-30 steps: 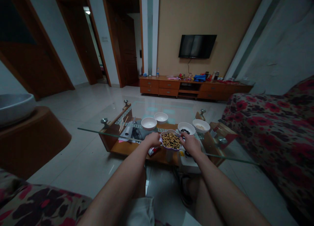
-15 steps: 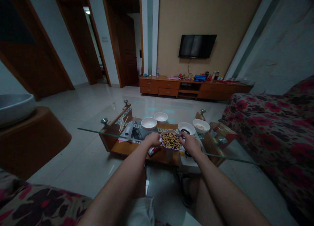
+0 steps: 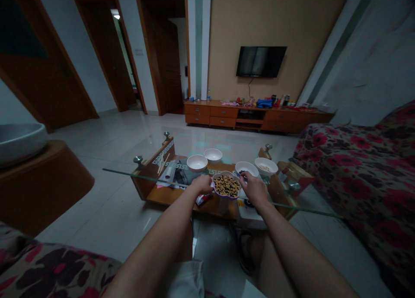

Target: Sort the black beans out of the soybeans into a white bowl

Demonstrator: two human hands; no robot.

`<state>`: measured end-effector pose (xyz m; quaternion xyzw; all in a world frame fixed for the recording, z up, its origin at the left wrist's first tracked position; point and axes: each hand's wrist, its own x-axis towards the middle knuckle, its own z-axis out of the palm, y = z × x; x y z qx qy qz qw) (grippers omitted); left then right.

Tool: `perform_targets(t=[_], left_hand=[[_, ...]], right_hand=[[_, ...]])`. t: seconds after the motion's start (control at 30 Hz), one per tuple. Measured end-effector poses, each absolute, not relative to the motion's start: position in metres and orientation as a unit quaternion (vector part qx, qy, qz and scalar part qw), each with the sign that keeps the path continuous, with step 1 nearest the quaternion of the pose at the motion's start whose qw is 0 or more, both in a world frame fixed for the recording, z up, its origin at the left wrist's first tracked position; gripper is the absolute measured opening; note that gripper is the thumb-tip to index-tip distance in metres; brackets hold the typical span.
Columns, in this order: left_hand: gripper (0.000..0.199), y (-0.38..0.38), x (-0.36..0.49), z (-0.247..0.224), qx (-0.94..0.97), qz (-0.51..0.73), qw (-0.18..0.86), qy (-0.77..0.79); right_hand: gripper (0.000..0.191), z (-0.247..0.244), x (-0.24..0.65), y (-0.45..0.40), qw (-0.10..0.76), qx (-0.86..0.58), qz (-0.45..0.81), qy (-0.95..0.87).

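Note:
A purple-rimmed bowl [image 3: 226,185] full of yellow and black beans rests at the near edge of the glass table. My left hand [image 3: 202,184] grips its left rim. Just right of the bowl, my right hand [image 3: 253,186] has its fingers pinched over the near-left side of a white bowl [image 3: 251,167] that holds dark beans; what is between the fingertips is too small to make out. Another white bowl [image 3: 266,165] with pale pieces sits to the right. Two more white bowls, one nearer [image 3: 196,162] and one farther [image 3: 213,155], stand at the back left.
The glass tabletop [image 3: 129,173] has its near edge under my forearms. Chopsticks [image 3: 164,163] and a rolled sheet [image 3: 169,172] lie at the left. A white box [image 3: 249,219] is below the table. A flowered sofa [image 3: 356,172] stands at the right.
My right hand has left the right rim of the bean bowl and shifted slightly up and right, over the bowl of dark beans. My left hand has stayed on its rim.

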<state>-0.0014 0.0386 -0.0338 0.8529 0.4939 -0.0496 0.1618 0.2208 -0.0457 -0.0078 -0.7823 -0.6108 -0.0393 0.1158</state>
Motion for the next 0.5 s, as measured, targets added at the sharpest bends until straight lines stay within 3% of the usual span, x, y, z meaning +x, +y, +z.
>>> perform_targets(t=[0.5], left_hand=[[0.029, 0.0385, -0.0006, -0.0340, 0.849, -0.050, 0.161, 0.502]], right_hand=[[0.037, 0.0005, 0.2231, -0.0478, 0.127, -0.844, -0.043, -0.519]])
